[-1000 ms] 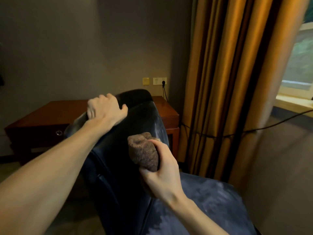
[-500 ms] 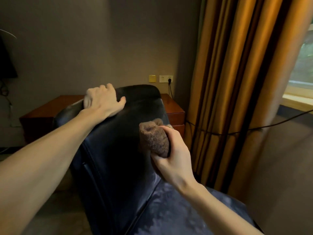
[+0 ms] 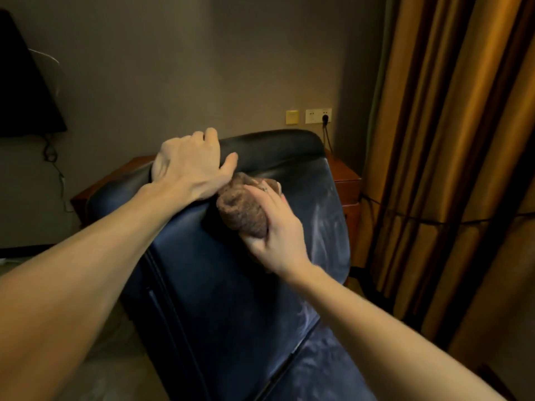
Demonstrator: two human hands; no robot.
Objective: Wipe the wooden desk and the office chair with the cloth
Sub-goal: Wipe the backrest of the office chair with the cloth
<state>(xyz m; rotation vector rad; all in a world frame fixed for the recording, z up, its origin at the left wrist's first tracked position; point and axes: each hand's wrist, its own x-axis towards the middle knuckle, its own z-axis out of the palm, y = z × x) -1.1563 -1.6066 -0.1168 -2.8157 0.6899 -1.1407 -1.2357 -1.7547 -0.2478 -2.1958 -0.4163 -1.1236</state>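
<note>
glossy dark leather chair back; nubbly brown cloth; polished reddish wooden desk

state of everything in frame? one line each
office chair: backrest facing camera, streaks on its right side.
cloth: bunched, pressed against the backrest.
left hand: grips the backrest's top edge.
right hand: holds the cloth.
wooden desk: behind the chair, mostly hidden.
plug: in the wall socket.

cloth brown | chair dark blue | desk reddish-brown | curtain golden-orange
</note>
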